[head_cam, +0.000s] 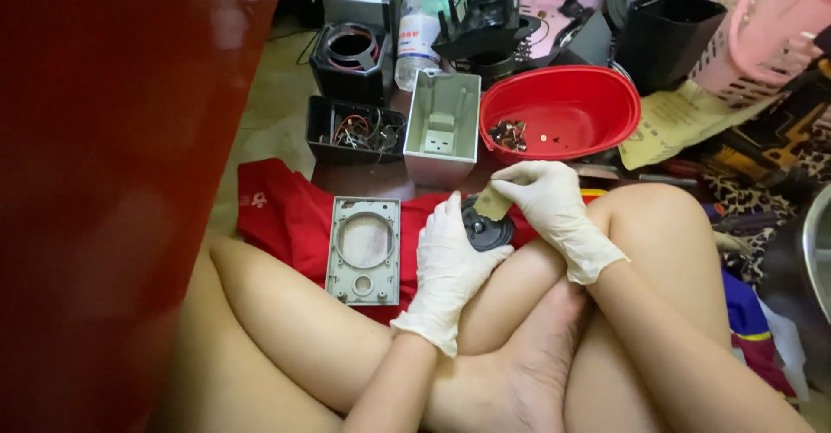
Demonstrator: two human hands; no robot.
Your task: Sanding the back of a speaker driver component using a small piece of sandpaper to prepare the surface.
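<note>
Cluttered floor, red cloth (277, 212); gloved hands, left (450, 264) and right (547, 198), closed around a black round part (486, 232).

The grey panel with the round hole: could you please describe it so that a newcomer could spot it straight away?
Start at the red bowl near the top, then drop to the red cloth spread before the person's legs. The grey panel lies flat on that cloth, just beside the gloved left hand. Unlike the deep grey box above it, it is a thin plate with one large round opening and a small hole below.
</note>
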